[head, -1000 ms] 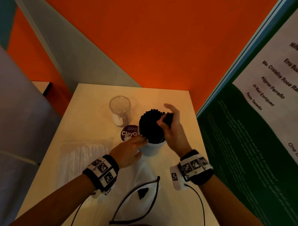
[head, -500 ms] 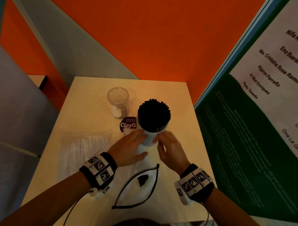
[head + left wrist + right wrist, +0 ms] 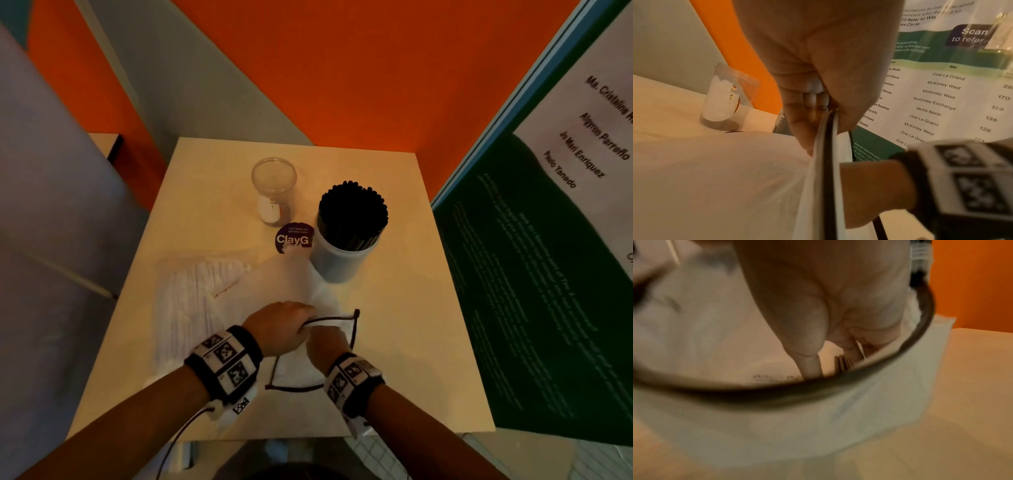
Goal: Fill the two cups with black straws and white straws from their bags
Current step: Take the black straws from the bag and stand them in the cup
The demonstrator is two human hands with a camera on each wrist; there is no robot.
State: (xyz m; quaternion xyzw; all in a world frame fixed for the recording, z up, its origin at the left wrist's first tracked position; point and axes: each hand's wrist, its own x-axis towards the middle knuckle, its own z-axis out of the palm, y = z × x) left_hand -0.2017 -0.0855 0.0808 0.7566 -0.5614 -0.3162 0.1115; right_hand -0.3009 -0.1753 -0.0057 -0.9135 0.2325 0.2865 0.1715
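The zip bag's rim [image 3: 337, 319] was pinched open by the left hand [image 3: 279, 327]; the right hand [image 3: 325, 342] was inside, its grip unreadable. Leftover black straws [image 3: 841, 361] could be spilled near the full white cup [image 3: 337, 262].

Right hand [image 3: 325, 342] fingers hidden inside white bag [image 3: 291, 291] mouth; grip not readable in head view. Right wrist view motion-blurred: bag's black rim [image 3: 777, 394] smeared, few black straws [image 3: 841, 361] at fingertips barely visible. Left hand [image 3: 818, 65] fills left wrist view, hiding cup of black straws [image 3: 346, 246]. Poster [image 3: 548, 240] cut by right edge.
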